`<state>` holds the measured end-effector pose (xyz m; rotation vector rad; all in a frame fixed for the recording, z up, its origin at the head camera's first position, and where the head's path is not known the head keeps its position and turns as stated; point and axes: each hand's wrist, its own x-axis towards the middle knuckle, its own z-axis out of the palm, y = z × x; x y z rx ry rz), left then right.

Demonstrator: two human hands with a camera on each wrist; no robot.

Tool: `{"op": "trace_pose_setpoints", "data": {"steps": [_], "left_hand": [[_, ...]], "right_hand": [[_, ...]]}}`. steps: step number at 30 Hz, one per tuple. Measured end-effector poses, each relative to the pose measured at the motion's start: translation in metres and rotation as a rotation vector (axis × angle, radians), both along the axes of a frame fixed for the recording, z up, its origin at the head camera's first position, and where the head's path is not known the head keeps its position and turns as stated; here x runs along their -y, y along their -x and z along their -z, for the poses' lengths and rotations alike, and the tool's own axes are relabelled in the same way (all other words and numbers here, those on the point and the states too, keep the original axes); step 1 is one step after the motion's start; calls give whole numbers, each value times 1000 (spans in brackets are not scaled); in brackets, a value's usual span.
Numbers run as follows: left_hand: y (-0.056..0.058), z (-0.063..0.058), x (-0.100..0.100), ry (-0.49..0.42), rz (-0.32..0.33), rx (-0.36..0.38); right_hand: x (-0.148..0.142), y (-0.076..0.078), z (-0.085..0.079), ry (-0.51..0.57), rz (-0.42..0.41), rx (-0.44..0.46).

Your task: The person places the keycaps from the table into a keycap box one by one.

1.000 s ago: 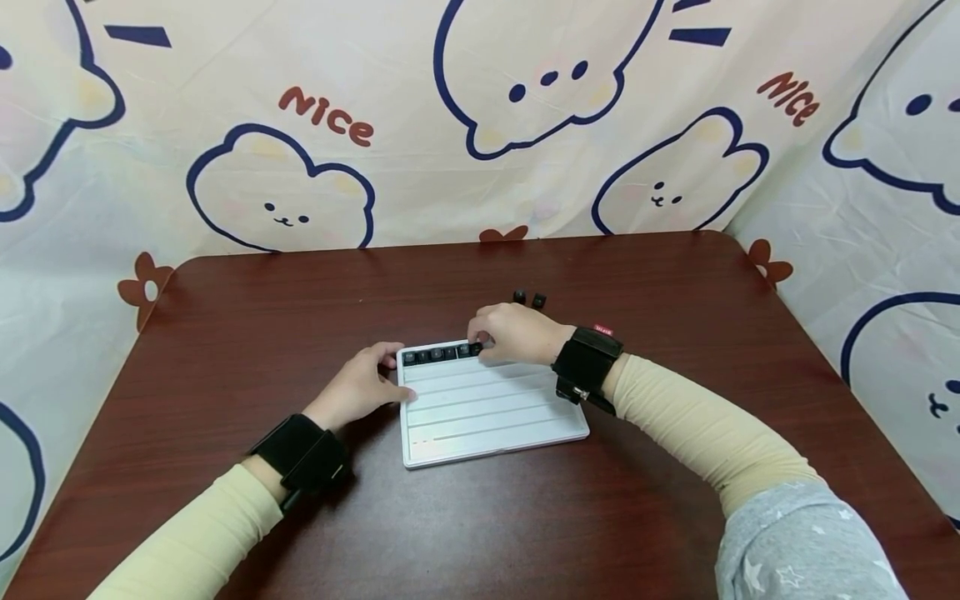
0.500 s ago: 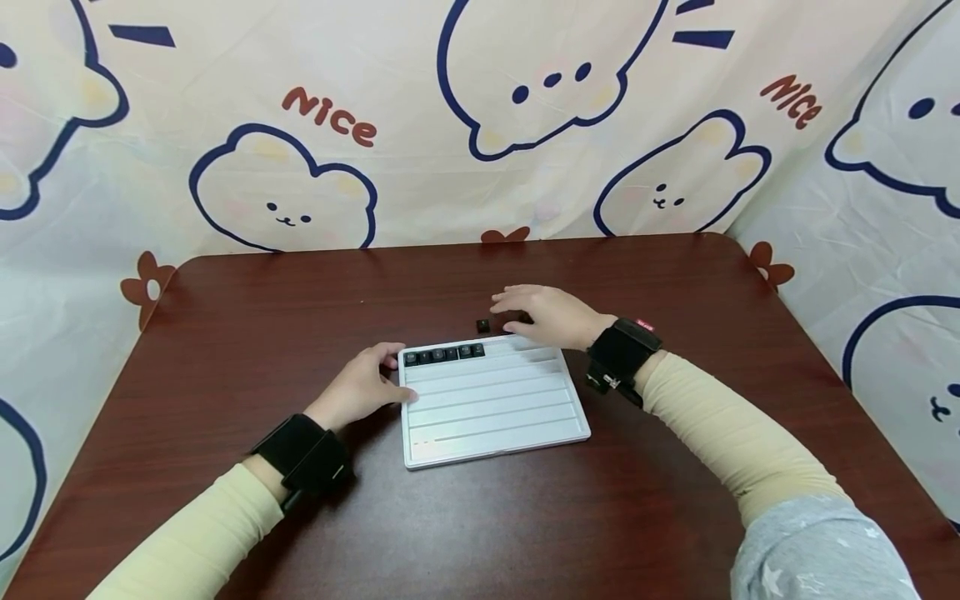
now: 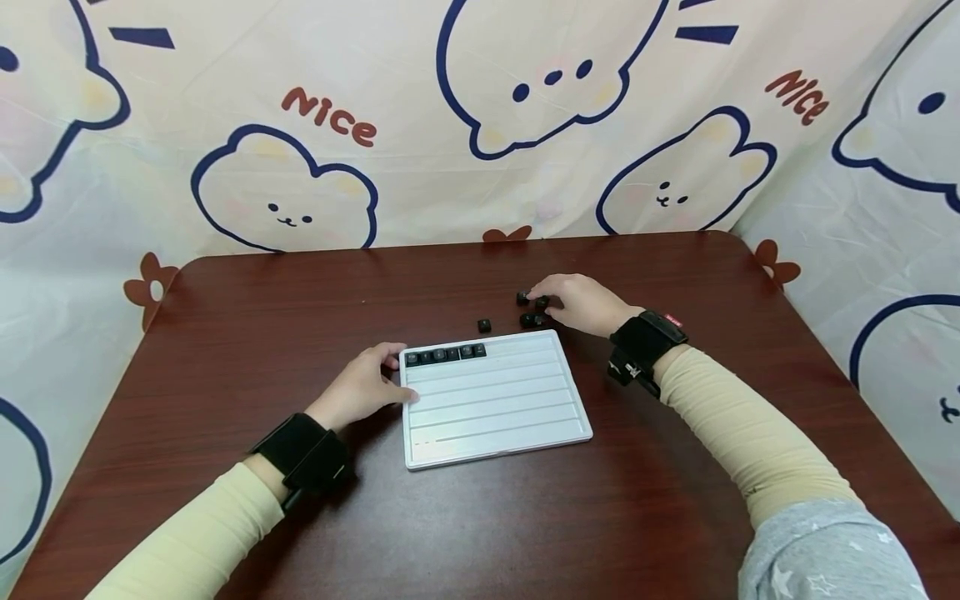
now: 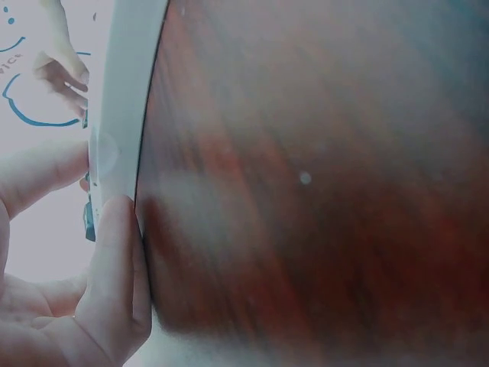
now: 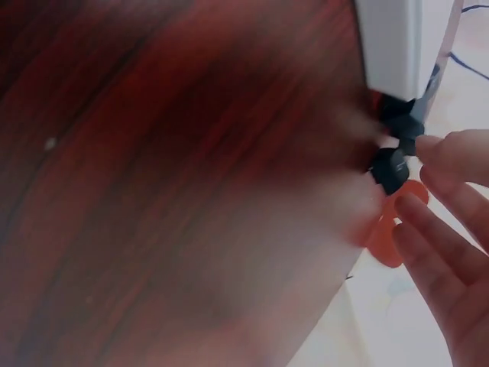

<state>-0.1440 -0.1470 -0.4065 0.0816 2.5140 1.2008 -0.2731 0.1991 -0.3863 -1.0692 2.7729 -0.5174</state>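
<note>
A white ridged tray [image 3: 498, 400] lies on the table, with a row of several black keycaps [image 3: 439, 355] in its top left groove. My left hand [image 3: 358, 387] holds the tray's left side, thumb on the edge and fingers at the upper corner. In the left wrist view, its fingers rest against the tray's pale side wall [image 4: 122, 99]. Behind the tray, my right hand [image 3: 581, 302] reaches over a cluster of loose keycaps [image 3: 531, 320]. Its thumb and fingers are spread apart around dark keycaps [image 5: 391, 170] in the right wrist view. One keycap [image 3: 483, 326] sits alone behind the tray's top edge.
The dark brown wooden table [image 3: 480, 533] reaches back to a patterned curtain [image 3: 450, 192]. Black bands [image 3: 303, 454] wrap both wrists.
My right hand has left the tray's key row and moved back and right to the loose keycaps. A single keycap shows behind the tray. My left hand stays put.
</note>
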Motion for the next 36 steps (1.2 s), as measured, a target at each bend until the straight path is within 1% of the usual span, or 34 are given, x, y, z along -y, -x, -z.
{"op": "trace_pose_setpoints", "data": {"steps": [3,12,19,29,36], "left_hand": [[0,0,0,-7,-1,5],[0,-2,-1,18,2,-6],[-1,-3,-3,32,2,-14],[-1,-3,-2,26,-3,-6],[-1,-2,-2,30,-1,-7]], "right_hand": [[-2,3,3,-7,6,-1],[-5,9,7,-6,20,-4],[-4,12,11,-23,8,-5],[-3,12,9,-31,11,-14],[-2,12,11,-38,32,-9]]}}
